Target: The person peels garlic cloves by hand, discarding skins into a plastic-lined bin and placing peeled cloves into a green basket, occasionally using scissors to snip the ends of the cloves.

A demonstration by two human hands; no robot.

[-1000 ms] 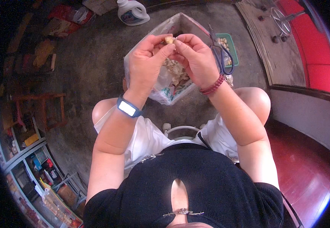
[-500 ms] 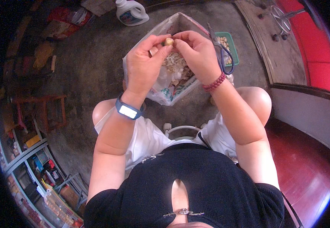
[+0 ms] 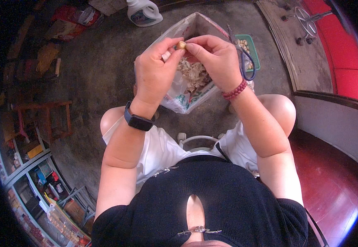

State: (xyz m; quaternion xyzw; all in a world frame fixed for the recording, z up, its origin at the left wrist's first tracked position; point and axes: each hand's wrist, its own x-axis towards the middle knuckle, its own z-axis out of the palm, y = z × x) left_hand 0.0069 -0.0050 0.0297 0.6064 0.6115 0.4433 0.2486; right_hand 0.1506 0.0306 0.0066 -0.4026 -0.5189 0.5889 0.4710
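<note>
Above an open bin, my left hand (image 3: pixel 157 70) pinches a small yellowish garlic clove (image 3: pixel 181 45) between thumb and forefinger. A second pale piece (image 3: pixel 166 56) is tucked against its curled fingers. The fingertips of my right hand (image 3: pixel 218 59) close on the right side of the same clove. Dry, papery garlic skins (image 3: pixel 195 75) lie heaped inside the bin (image 3: pixel 179 105), which has a whitish plastic lining. Close by my right wrist are dark blue-handled scissors (image 3: pixel 248 70); whether they rest on the bin's rim is hidden. A green basket (image 3: pixel 258 53) beyond them holds several pale cloves.
A white jug (image 3: pixel 143 13) stands on the concrete floor behind the bin. My knees flank the near side of the bin. Grey metal shelving (image 3: pixel 26 166) with assorted goods is at the lower left, and a wooden stool (image 3: pixel 57 119) stands above it. A red panel (image 3: pixel 343 53) rises at the right.
The clove has turned slightly between my fingers and shows a smoother, rounder side. My right hand has shifted a little to the right. The watch screen on my left wrist has gone dark.
</note>
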